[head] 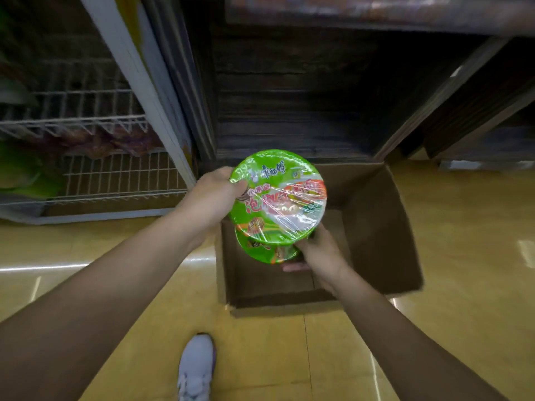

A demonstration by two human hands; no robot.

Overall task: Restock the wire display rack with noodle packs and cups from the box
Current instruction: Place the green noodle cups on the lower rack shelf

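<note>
The left hand (211,195) curls its fingers round the left rim of a green noodle cup (278,195), thumb on the film-wrapped lid, while the right hand (318,253) cups the lower right side from beneath. The cup hangs tilted above the open cardboard box (376,233), clear of its walls. No other cup or pack shows in the visible part of the box, so this may be among the last. The wire rack (115,175) stands to the left, already holding blurred green and reddish packs; this cup is not yet shelved there.
</note>
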